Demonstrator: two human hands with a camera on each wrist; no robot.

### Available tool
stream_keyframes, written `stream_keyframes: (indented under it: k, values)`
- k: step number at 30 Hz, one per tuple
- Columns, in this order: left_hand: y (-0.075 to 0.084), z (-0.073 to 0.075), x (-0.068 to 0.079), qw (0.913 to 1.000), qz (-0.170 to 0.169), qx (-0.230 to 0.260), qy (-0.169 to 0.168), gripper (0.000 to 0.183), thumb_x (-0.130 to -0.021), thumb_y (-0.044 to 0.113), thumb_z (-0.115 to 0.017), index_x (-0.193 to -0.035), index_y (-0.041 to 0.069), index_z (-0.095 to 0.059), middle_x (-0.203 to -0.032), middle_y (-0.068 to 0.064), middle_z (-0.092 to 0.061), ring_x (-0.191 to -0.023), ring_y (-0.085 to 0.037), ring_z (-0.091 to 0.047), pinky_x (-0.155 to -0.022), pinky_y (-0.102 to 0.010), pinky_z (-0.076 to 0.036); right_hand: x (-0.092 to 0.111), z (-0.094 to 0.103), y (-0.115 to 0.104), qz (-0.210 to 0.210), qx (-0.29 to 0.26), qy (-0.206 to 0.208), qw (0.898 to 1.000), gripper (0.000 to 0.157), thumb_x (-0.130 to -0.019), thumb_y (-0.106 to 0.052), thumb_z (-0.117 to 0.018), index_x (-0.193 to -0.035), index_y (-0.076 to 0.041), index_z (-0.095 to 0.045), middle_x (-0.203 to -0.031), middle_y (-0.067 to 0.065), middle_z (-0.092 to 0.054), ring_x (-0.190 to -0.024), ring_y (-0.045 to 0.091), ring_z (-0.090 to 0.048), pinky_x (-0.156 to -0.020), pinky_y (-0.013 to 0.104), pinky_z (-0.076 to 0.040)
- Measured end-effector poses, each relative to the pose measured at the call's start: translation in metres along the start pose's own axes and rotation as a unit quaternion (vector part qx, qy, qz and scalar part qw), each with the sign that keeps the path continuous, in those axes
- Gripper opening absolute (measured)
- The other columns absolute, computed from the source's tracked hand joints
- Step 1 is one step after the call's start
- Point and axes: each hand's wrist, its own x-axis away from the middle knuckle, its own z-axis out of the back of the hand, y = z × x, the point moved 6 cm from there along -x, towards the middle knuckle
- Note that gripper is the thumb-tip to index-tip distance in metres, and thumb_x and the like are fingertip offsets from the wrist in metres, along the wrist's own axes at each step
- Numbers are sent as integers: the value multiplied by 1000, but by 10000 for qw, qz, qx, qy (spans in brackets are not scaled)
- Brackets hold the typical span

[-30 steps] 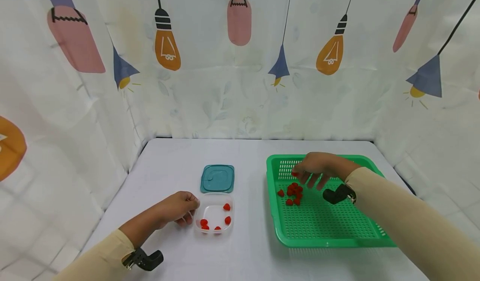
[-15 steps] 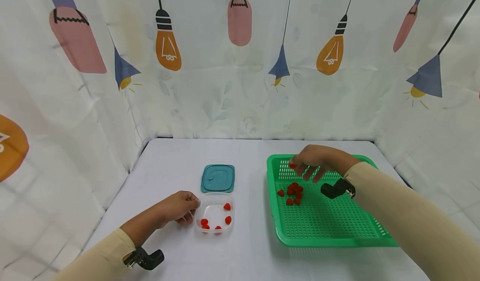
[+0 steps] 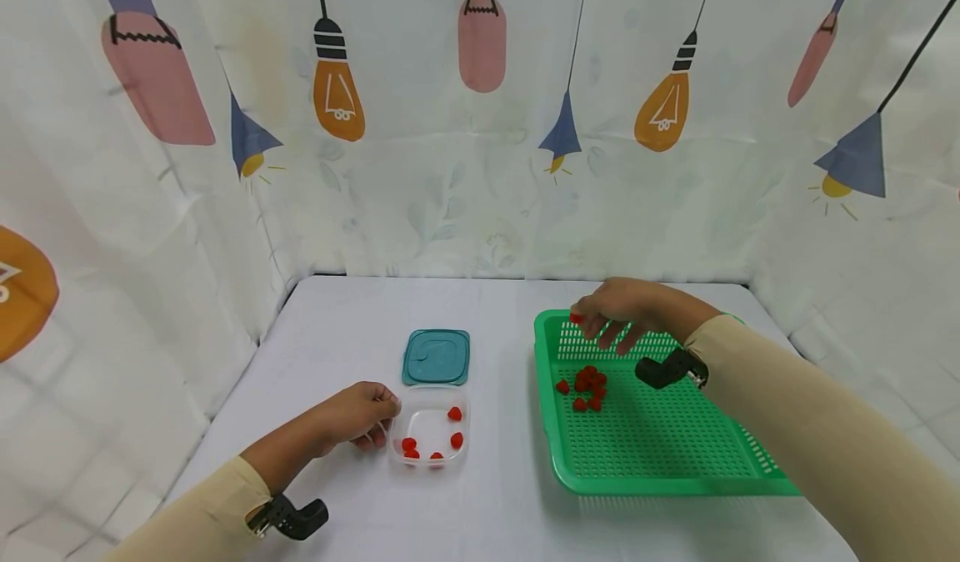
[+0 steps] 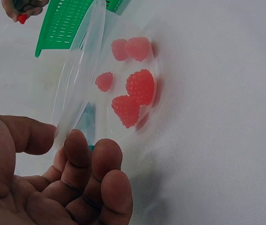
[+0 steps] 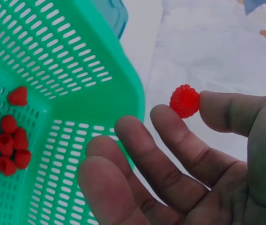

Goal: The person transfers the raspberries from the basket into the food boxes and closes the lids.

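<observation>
Between thumb and index finger, my right hand (image 3: 626, 308) pinches one raspberry (image 5: 185, 101), held above the back left part of a green basket (image 3: 675, 485). Several more raspberries (image 3: 588, 380) lie clustered on the left side of the basket floor. At the left, my left hand (image 3: 362, 414) pinches the rim of a clear plastic container (image 4: 106, 108) that stands upright on the table. Inside it several raspberries (image 4: 140, 86) are spread along the near and right sides.
A teal lid (image 3: 436, 357) lies flat just behind the clear container. Both stand on a white table (image 3: 502, 512), left of the basket. Printed fabric (image 3: 480, 195) hangs behind the table and along both sides.
My right hand has risen and moved back and left over the basket, carrying the pinched raspberry. The left hand and the container stay where they were.
</observation>
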Motion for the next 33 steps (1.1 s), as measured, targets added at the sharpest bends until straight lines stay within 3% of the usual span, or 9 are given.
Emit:
stream_keyframes:
  k: [5,14,21,33]
  values:
    - [0,0,1,10000,-16,2,0,19,-104,20,-58,-108,1,-61,-89,-11,-61,-75,-25,-62,-66,-36,-54,1,-2,-7,66,-19,-66,10000,41,-104,-37,-55,-112,-1,-71,-119,20,-66,-107,39,-65,-77,45,-59]
    - [1,-1,2,10000,-12,-29,24,19,-103,20,-58,-109,1,-61,-89,-11,-61,-75,-26,-62,-67,-36,-54,1,-3,-19,46,-9,-101,9999,41,-103,-38,-56,-118,-2,-70,-118,17,-68,-100,31,-69,-80,47,-59]
    - [0,-1,1,10000,-3,-21,42,20,-103,20,-58,-110,1,-61,-90,-11,-61,-76,-26,-62,-67,-36,-54,-1,-12,-32,72,-1,-215,9997,47,-102,-40,-58,-123,1,-68,-117,15,-69,-101,31,-69,-78,44,-59]
    - [1,0,1,10000,-21,-30,23,20,-103,20,-58,-110,1,-61,-90,-11,-61,-76,-26,-62,-67,-37,-54,-6,-30,-51,136,-71,-370,9992,40,-101,-39,-60,-118,-5,-70,-115,14,-69,-105,34,-68,-78,46,-59]
